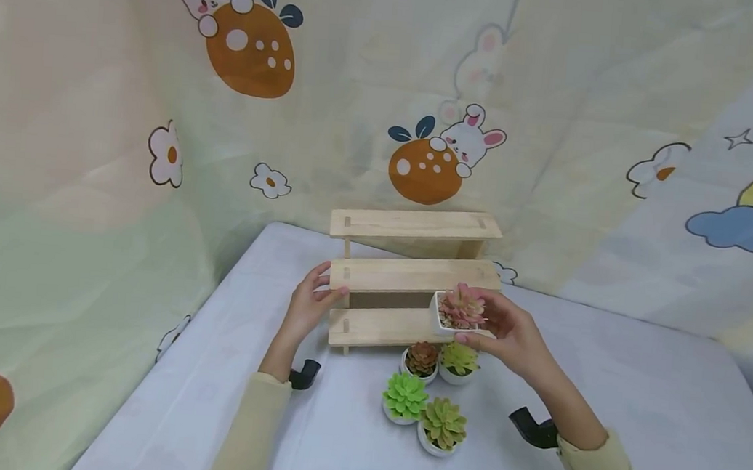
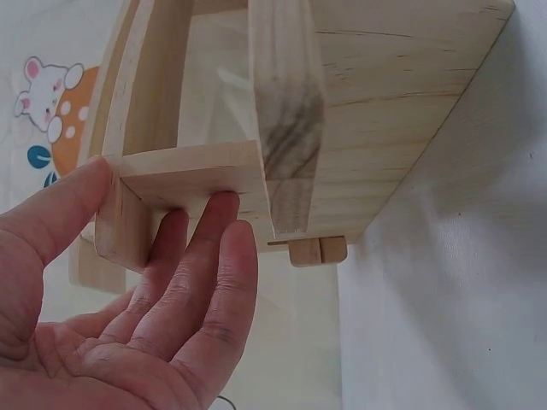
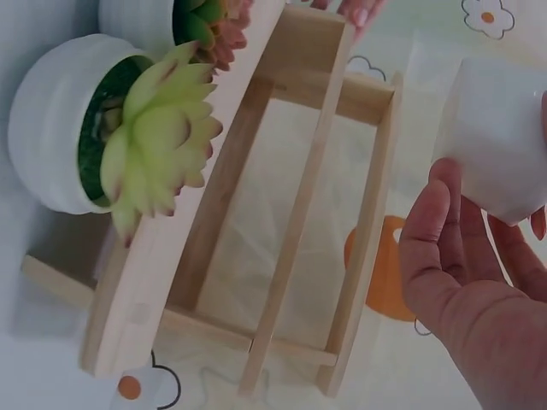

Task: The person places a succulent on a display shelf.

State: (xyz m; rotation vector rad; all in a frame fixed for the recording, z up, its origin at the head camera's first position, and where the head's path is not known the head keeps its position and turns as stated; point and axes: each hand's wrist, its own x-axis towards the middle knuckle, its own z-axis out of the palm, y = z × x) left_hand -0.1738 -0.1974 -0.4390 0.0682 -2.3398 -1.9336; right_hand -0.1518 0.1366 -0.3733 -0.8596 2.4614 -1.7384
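A three-tier wooden plant stand [image 1: 406, 275] stands on the white-covered table. My left hand [image 1: 309, 299] grips the left end of its middle board, the thumb on the board's edge and the fingers behind and under it, as the left wrist view shows [image 2: 154, 290]. My right hand [image 1: 507, 331] holds a pink succulent [image 1: 462, 308] in a square white pot [image 1: 437, 312] by the pot's right side. In the head view this pot overlaps the right part of the bottom board. The right wrist view shows the pot [image 3: 500, 137] between thumb and fingers.
In front of the stand are a reddish-brown succulent [image 1: 422, 358], a yellow-green one [image 1: 460, 358], a bright green one [image 1: 405, 395] and an olive-green one [image 1: 444, 423], all in round white pots. A patterned cloth backdrop [image 1: 349, 65] rises behind the table.
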